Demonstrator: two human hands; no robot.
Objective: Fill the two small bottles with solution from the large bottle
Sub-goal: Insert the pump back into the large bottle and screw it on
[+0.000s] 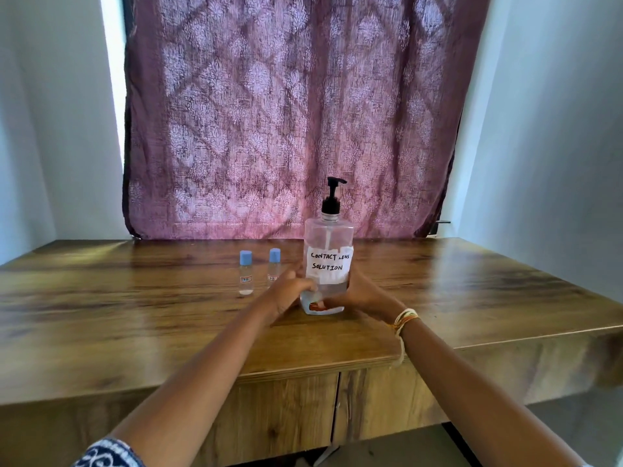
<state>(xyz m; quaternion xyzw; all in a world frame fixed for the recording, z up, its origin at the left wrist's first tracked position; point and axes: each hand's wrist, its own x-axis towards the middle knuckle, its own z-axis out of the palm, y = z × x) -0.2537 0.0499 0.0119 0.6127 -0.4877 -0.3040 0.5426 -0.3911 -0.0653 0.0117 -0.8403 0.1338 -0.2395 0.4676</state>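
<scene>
Large bottle [328,261]: clear, with a black pump [333,193] and a handwritten label, standing upright at the tabletop [135,315] centre; liquid is showing only in its lower part.

Small bottles: two, blue-capped, standing upright and apart from each other at 9 o'clock of the large bottle. Far one [245,273]; near one [274,265], which the left hand is partly hiding.

Left hand [289,289]: fingers curling round the large bottle's lower left side, gripping it.

Right hand [362,294]: fingers wrapping the lower right side and base, gripping it; threads are circling the wrist.

Step in hand, as judged: taking hold of the large bottle, caps not yet off the small ones. Doing it well is calling for a low, two-sided hold that keeps the bottle upright, clear of the near small bottle, with the spout turning toward 9 o'clock before any pumping.
</scene>
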